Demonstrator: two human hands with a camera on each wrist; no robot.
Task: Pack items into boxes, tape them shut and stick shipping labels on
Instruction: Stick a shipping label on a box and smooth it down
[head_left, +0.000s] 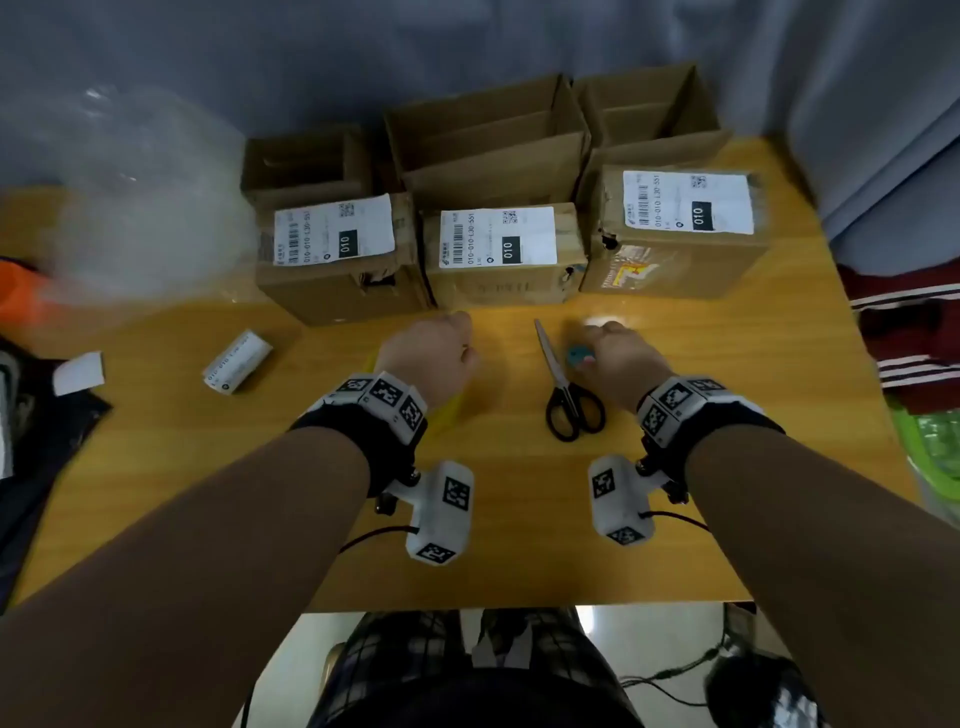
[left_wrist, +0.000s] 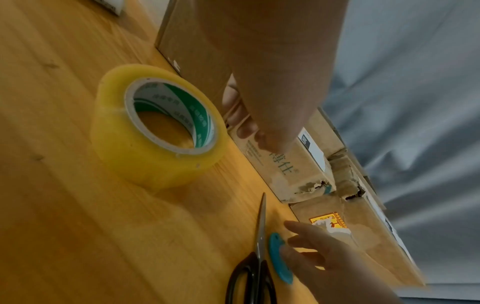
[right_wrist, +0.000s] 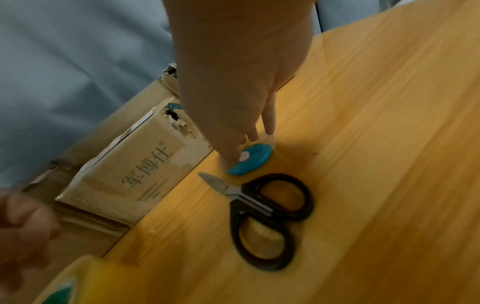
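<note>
Table (head_left: 675, 519): honey-yellow wood grain. Boxes (head_left: 493, 254): brown cardboard, white labels with black barcodes, black "010" blocks; right box (head_left: 675, 260) bears yellow-red sticker. Tape roll (left_wrist: 153, 123): translucent yellow, white-green core. Scissors (head_left: 571, 405): black handles, silver blades. Small cutter (right_wrist: 250, 159): teal, pale pink dot. Wrist bands (head_left: 384, 400): white with black square markers. Backdrop: grey cloth.
</note>
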